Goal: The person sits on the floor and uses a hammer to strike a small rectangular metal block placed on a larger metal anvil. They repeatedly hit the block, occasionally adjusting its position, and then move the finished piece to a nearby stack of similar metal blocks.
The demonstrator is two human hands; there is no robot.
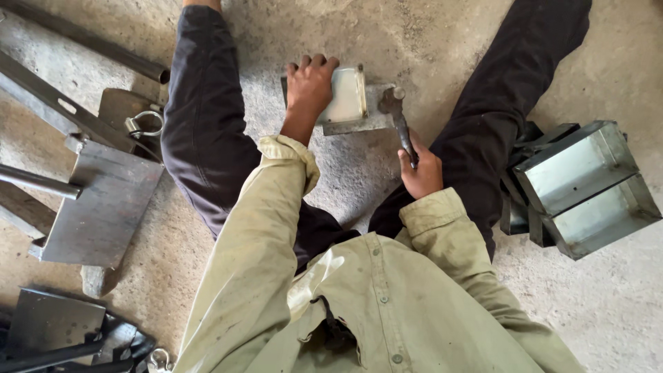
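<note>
I sit on a concrete floor with my legs spread. My left hand (309,90) presses down on a folded sheet-metal piece (347,97) that lies on a flat steel block (369,119) between my legs. My right hand (420,170) grips the handle of a dark metal hammer (397,114). The hammer's head rests at the right edge of the sheet-metal piece.
Open sheet-metal boxes (580,183) lie stacked by my right leg. At the left are a flat steel plate (100,207), a metal ring (143,124), long steel bars (48,103) and a pipe (103,50). More dark metal scraps (55,328) lie at bottom left.
</note>
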